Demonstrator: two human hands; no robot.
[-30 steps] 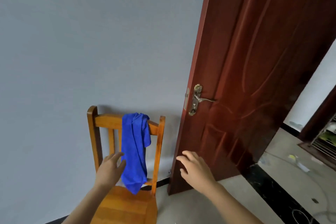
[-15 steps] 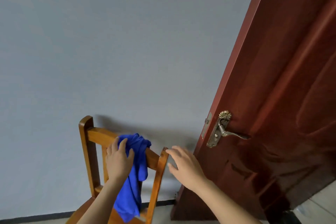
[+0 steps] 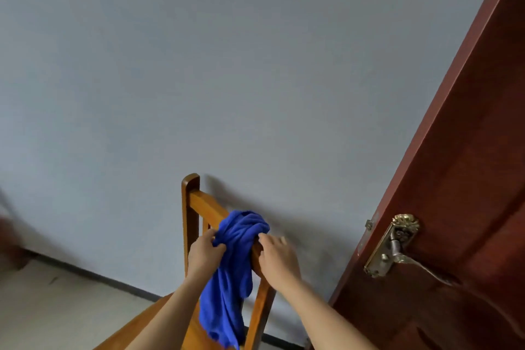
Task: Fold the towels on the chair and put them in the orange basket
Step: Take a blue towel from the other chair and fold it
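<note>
A blue towel (image 3: pixel 233 264) hangs bunched over the top rail of a wooden chair (image 3: pixel 191 207) that stands against the grey wall. My left hand (image 3: pixel 203 254) grips the towel's left side near the rail, fingers curled into the cloth. My right hand (image 3: pixel 277 257) lies on the rail at the towel's right edge, its fingertips touching the cloth; whether they pinch it I cannot tell. The orange basket is out of view.
A dark red wooden door (image 3: pixel 466 179) with a brass lever handle (image 3: pixel 397 247) stands open close on the right. A grey wall (image 3: pixel 199 65) is right behind the chair. Pale floor (image 3: pixel 51 307) shows at the lower left.
Both hands rose from in front of the chair to its top rail. My left hand has taken hold of the towel and my right hand has come onto the rail beside it. The view swung left.
</note>
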